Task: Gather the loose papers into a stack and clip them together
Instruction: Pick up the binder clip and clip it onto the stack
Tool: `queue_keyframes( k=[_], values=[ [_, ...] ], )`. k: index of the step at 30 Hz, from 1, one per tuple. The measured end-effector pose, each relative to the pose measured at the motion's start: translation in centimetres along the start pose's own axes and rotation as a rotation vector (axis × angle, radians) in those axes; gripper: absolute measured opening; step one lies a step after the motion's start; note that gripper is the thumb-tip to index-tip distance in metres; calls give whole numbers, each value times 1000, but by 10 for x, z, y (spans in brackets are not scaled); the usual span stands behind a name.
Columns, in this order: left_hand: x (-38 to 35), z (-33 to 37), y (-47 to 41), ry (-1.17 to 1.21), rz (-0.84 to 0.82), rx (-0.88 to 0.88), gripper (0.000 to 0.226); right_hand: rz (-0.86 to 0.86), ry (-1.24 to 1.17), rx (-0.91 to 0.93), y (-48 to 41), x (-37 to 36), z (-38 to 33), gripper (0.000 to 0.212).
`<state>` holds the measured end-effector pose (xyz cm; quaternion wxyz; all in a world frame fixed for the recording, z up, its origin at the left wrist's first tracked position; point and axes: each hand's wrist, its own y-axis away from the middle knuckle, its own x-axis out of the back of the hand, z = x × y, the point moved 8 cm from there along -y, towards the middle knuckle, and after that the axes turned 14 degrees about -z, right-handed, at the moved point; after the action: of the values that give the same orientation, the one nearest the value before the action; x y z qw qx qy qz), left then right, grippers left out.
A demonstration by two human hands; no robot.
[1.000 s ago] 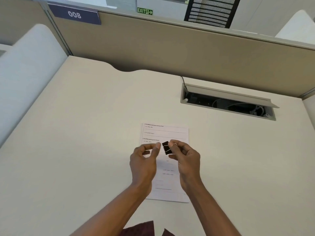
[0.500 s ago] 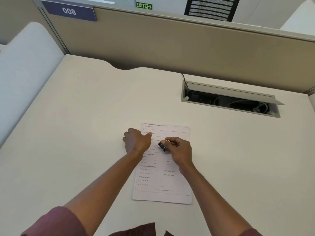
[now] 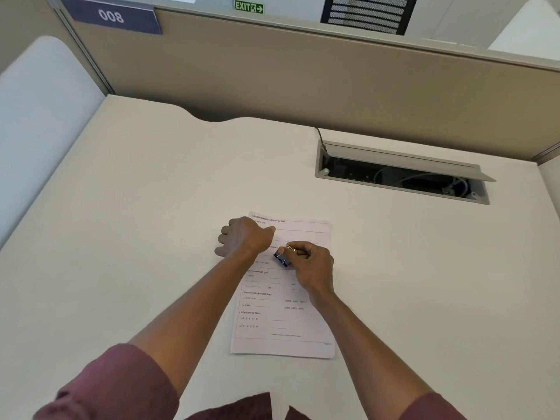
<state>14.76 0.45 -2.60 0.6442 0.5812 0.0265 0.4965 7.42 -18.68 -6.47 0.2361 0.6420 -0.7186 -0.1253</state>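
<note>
**Cubicle bench, clip over the papers**

Cubicle bench is pale. Papers lie stacked mid-bench; right hand pinches a black binder clip above them, left hand fisted on their top-left corner.

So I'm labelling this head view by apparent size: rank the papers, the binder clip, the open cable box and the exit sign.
1. Cable box and papers: similar, nearness makes it unsure.
2. Exit sign, far away.
3. Binder clip, partly hidden in the right hand.
</note>
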Motion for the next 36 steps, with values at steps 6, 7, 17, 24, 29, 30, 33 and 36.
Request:
queue_keyframes(
  k=[6,7,17,24,29,30,33,36],
  values=[
    [8,-2,-4,53,17,2,42,-2,-17,-12,1,1,0,20],
    [7,-3,-6,87,0,2,40,-3,-16,-15,1,1,0,22],
    [5,3,-1,165,110,-73,89,-9,-33,-27,-2,2,4,19],
    [7,2,-10,41,78,-57,38,-21,-32,-31,-3,2,4,24],
    [6,-5,-13,237,47,-74,46,-25,-33,-26,-3,3,5,22],
    [6,-5,-12,259,40,-77,51,-24,-33,-23,-3,3,5,21],
    [5,0,-12,314,22,-83,76,-8,-35,-24,-4,4,6,19],
    [5,5,-14,322,4,-93,81,-6,-39,-31,-4,3,6,21]
  ],
)
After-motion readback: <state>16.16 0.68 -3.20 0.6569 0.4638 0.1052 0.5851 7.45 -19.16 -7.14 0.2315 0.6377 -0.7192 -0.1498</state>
